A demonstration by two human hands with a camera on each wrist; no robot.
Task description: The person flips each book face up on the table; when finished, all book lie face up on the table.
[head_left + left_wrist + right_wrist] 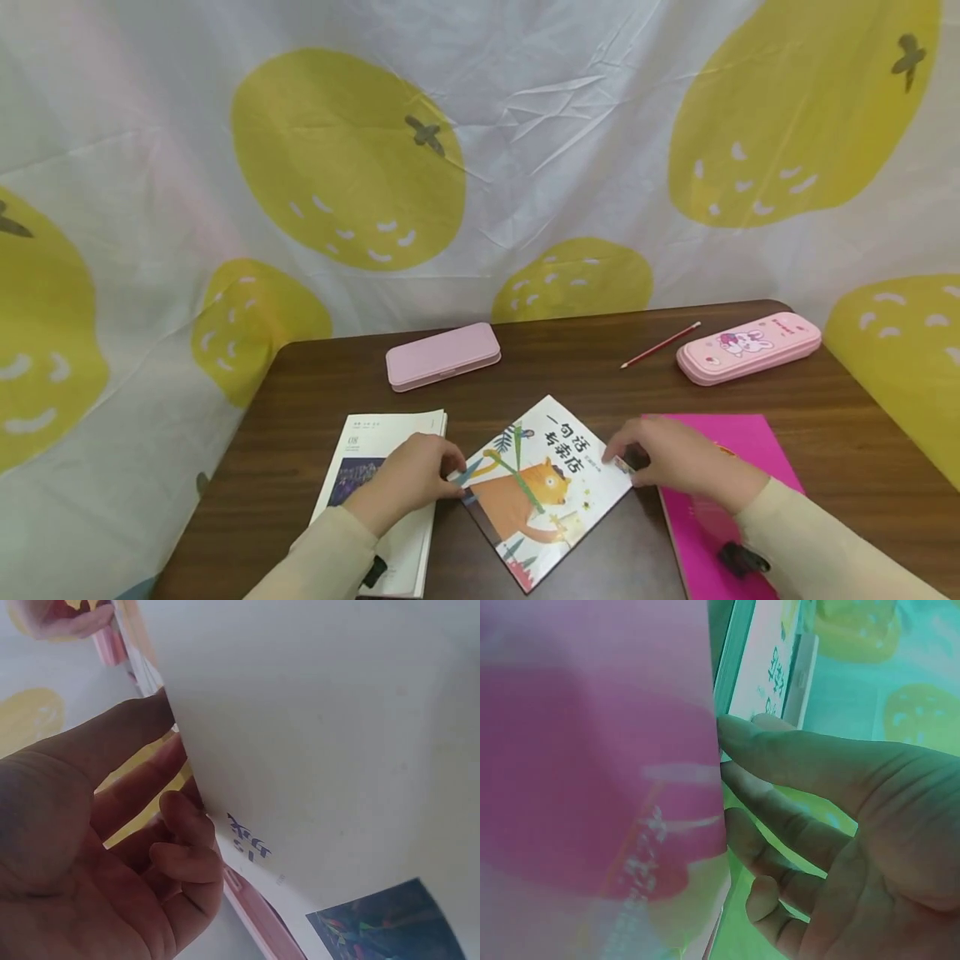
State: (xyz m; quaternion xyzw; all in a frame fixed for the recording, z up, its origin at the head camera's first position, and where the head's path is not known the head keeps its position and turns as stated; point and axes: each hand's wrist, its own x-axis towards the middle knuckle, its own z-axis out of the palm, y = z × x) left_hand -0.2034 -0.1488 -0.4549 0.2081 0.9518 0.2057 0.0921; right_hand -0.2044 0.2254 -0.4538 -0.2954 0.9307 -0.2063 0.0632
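Observation:
A picture book (517,492) with an orange bear on its white cover lies turned at an angle on the table, between both hands. My left hand (412,475) pinches its left corner between thumb and fingers. At the opposite corner, my right hand (678,458) grips the edge the same way. Under the left forearm is a white book (397,423) with a dark picture; its cover (315,727) fills much of the left wrist view. A magenta book (738,429) lies beneath the right forearm, and its cover (592,772) hides part of the right wrist view.
A plain pink case (444,354) lies at the back, left of the middle. Toward the back right are a red pencil (660,346) and a pink pencil case (750,346) with a rabbit. Behind the brown table (555,358) hangs a fruit-patterned cloth (487,167).

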